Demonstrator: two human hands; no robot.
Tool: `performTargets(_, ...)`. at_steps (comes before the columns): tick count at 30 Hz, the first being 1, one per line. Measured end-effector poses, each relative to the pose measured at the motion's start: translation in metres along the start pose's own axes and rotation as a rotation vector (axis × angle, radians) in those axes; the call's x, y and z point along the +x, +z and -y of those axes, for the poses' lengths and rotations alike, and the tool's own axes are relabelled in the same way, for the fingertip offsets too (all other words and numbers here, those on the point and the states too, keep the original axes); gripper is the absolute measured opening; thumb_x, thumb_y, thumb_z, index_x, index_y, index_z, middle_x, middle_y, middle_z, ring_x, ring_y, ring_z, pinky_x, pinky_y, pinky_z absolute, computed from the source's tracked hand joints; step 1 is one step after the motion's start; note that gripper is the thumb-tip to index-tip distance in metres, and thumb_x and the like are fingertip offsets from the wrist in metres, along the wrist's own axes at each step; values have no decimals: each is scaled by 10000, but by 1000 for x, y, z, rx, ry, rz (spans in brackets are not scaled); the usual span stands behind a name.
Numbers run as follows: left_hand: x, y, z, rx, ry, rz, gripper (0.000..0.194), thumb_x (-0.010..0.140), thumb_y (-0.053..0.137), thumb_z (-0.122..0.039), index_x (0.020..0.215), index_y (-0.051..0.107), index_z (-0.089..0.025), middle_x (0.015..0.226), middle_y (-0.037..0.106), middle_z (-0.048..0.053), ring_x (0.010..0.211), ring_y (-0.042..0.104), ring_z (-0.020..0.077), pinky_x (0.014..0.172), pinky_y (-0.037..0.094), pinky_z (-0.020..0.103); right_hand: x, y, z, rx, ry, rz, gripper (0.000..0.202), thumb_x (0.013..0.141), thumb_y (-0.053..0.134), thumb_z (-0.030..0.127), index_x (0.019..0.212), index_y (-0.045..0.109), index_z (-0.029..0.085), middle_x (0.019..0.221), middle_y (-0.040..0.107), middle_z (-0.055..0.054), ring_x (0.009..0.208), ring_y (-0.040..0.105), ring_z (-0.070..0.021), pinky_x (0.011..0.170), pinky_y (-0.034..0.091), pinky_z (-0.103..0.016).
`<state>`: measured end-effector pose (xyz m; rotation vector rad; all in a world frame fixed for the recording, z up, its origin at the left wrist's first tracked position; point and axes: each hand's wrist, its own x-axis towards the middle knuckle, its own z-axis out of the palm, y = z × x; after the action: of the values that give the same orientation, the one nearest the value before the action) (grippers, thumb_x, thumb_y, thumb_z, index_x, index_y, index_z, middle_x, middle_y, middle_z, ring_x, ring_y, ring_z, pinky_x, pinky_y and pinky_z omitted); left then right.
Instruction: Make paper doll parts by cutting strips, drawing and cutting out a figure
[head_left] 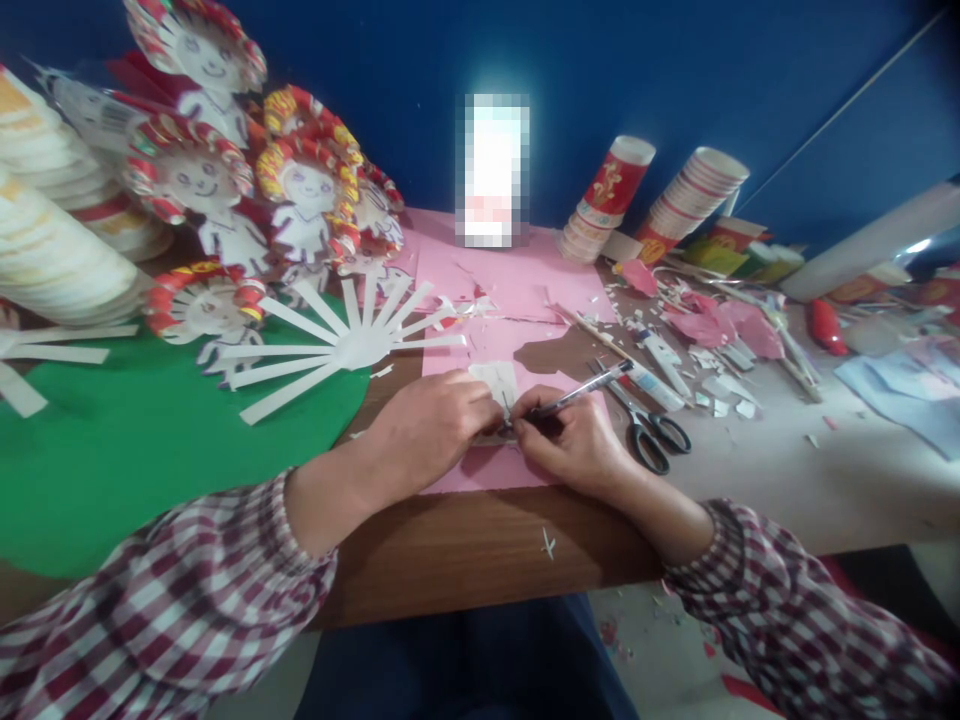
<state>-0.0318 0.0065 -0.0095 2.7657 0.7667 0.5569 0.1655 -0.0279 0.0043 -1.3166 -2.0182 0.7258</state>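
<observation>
My right hand (574, 440) grips a slim pen (585, 388), its tip end down at a small piece of white paper (493, 378). My left hand (439, 418) has its fingers curled together at the paper's left and lower edge, holding it against a pink sheet (480, 470). Both hands partly cover the paper, so its outline and most of the marks on it are hidden. Just right of my right hand lie black-handled scissors (651, 435). A white paper cut-out with fanned strips (364, 345) rests beyond my left hand on a green sheet (300, 440).
Paper-cup dolls with curled red rims (202, 185) crowd the back left beside stacked cups (52, 240). More cups (611, 195) lean at the back right. Paper scraps (724, 395), glue-like tubes (660, 385) and a red object (827, 328) litter the right side. A blurred bright panel (493, 170) stands behind.
</observation>
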Motion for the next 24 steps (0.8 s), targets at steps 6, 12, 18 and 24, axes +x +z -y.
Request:
performTargets(6,-1,0,0,-5,-7,9,129,933,509,-189,903,634,-183,841,630,17,803,558,166,742,440,303,-1,0,-2,1,-1,14,78,762,574,151,767,651,159,658,659,-6,626,601,-144,600,466,-239)
performTargets(12,-1,-1,-1,-16,-7,-4,119,935,507,-184,934,626,-179,850,632,23,810,559,166,765,443,299,0,1,-2,25,-4,29,79,782,567,160,788,646,162,682,664,-10,642,605,-147,615,474,-246)
performTargets(18,0,-1,-1,-10,1,10,125,939,495,-183,951,620,-177,866,631,26,830,555,174,783,441,308,0,2,-3,65,-48,9,82,780,562,134,783,640,158,699,669,-10,655,611,-138,635,482,-236)
performTargets(24,0,-1,-1,-12,5,-6,118,934,508,-181,961,623,-180,851,626,20,815,557,172,766,440,303,0,1,-3,52,-26,18,81,771,565,139,785,640,164,681,661,-2,642,603,-138,617,474,-236)
